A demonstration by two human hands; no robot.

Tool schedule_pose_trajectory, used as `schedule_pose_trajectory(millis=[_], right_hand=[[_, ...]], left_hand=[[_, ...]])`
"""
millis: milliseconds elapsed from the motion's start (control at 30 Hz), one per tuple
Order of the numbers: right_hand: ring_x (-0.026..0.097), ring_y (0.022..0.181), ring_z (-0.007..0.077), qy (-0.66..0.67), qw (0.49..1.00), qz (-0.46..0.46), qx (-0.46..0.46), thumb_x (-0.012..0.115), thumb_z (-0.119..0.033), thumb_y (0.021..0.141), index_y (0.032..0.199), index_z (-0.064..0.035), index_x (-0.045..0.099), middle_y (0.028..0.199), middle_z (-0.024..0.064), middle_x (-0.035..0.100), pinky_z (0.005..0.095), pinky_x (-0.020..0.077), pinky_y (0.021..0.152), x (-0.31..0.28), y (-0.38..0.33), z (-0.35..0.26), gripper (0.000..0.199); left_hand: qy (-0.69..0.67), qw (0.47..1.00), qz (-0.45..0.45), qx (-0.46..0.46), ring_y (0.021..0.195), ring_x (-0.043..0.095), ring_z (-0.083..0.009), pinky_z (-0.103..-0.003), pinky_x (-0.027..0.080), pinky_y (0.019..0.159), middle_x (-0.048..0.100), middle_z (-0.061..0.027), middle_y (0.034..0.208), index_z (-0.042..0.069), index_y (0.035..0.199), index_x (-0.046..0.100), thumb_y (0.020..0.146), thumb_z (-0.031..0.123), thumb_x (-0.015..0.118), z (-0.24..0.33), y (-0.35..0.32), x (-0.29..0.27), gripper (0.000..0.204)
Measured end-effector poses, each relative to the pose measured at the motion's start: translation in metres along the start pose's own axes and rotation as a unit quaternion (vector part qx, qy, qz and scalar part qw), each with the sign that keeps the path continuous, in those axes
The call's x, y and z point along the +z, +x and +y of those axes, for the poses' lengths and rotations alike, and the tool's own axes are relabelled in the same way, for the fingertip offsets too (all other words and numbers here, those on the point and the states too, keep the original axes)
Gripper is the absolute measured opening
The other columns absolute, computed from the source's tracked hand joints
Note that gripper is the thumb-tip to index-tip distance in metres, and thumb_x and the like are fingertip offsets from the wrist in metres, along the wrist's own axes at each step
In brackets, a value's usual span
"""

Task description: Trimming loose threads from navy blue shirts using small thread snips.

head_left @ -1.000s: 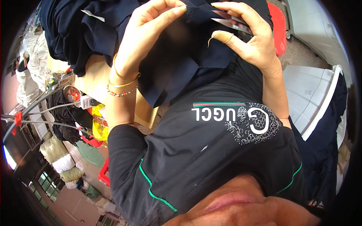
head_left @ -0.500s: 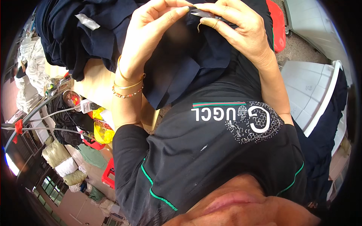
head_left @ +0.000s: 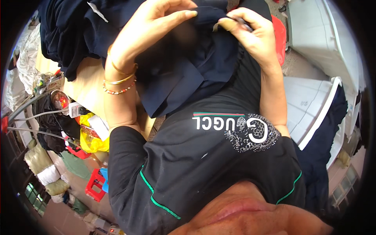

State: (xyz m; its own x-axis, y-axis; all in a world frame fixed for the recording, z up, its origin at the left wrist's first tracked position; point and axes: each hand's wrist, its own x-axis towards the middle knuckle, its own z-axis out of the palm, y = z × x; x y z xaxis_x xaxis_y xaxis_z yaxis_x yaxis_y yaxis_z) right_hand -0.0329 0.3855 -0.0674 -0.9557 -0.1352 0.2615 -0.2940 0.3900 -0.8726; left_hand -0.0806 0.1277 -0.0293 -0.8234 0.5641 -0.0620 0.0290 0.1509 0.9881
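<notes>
- One bright yellow bag (head_left: 92,137); one red stool (head_left: 93,188) below it.
- One wooden table (head_left: 88,78), partly buried under navy cloth (head_left: 168,88), which runs on over the lap.
- Left hand (head_left: 158,19): thumb and fingers pinching the cloth's upper edge; two gold bangles (head_left: 121,81), one beaded bracelet (head_left: 117,92) on its wrist.
- Right hand (head_left: 252,35), apart from left, closed round one dark tool (head_left: 247,26); mostly hidden, kind unclear.
- One white bin (head_left: 307,102) beyond the right forearm.

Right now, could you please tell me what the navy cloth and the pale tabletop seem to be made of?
The navy cloth looks like matte fabric, given its soft folds; fibre unclear. The pale tabletop looks like smooth wood or laminate, from its tan colour.
</notes>
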Motion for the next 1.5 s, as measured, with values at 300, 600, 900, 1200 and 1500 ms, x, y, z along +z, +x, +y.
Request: schedule_pose_trajectory(millis=[300, 600, 900, 1200, 1500], right_hand=[[0.055, 0.07, 0.0006, 0.084, 0.995, 0.046, -0.019, 0.078, -0.008, 0.086, 0.093, -0.0005, 0.074, 0.077, -0.0055, 0.066, 0.0171, 0.0433, 0.065, -0.001, 0.023, 0.002, 0.011], [0.054, 0.07, -0.0003, 0.009, 0.997, 0.076, 0.004, 0.081, -0.013, 0.085, 0.092, -0.0012, 0.073, 0.077, -0.0065, 0.065, 0.0168, 0.0437, 0.065, 0.004, 0.029, 0.017, 0.016], [0.065, 0.084, 0.0151, -0.176, 0.964, -0.035, -0.197, 0.082, -0.007, 0.079, 0.121, -0.0062, 0.07, 0.092, 0.0066, 0.065, 0.0259, 0.0514, 0.076, 0.032, 0.028, -0.008, 0.043], [0.059, 0.077, 0.0126, -0.113, 0.969, -0.052, -0.213, 0.079, -0.005, 0.082, 0.119, -0.0056, 0.072, 0.087, 0.0033, 0.061, 0.0237, 0.0476, 0.071, 0.043, 0.04, 0.0, 0.038], [0.061, 0.078, 0.012, -0.041, 0.979, -0.009, -0.202, 0.077, -0.003, 0.084, 0.115, -0.0028, 0.073, 0.088, 0.0042, 0.063, 0.0238, 0.048, 0.071, 0.023, 0.033, 0.01, 0.032]], left_hand=[[0.178, 0.982, -0.04, 0.036, 0.101, 0.06, -0.0104, -0.026, 0.046, 0.095, 0.069, -0.003, 0.108, 0.001, 0.118, 0.07, 0.097, 0.02, 0.066, -0.004, -0.008, -0.056, 0.028], [0.232, 0.961, 0.085, 0.124, 0.082, 0.053, -0.018, -0.03, 0.044, 0.077, 0.063, -0.0054, 0.082, 0.0, 0.093, 0.073, 0.088, 0.012, 0.073, -0.018, 0.0, -0.023, 0.012], [0.049, 0.993, 0.068, 0.077, 0.084, 0.054, -0.0121, -0.026, 0.044, 0.078, 0.063, -0.0029, 0.083, -0.001, 0.096, 0.072, 0.09, 0.006, 0.07, -0.021, -0.002, -0.02, 0.01], [0.05, 0.994, 0.059, 0.083, 0.084, 0.054, -0.0108, -0.025, 0.043, 0.077, 0.062, -0.0016, 0.082, -0.002, 0.095, 0.072, 0.09, 0.004, 0.069, -0.022, 0.0, -0.023, 0.008], [0.441, 0.887, 0.042, 0.132, 0.106, 0.057, -0.0261, -0.032, 0.046, 0.091, 0.062, -0.0146, 0.101, 0.001, 0.109, 0.066, 0.088, 0.019, 0.075, 0.0, -0.013, -0.022, 0.029]])
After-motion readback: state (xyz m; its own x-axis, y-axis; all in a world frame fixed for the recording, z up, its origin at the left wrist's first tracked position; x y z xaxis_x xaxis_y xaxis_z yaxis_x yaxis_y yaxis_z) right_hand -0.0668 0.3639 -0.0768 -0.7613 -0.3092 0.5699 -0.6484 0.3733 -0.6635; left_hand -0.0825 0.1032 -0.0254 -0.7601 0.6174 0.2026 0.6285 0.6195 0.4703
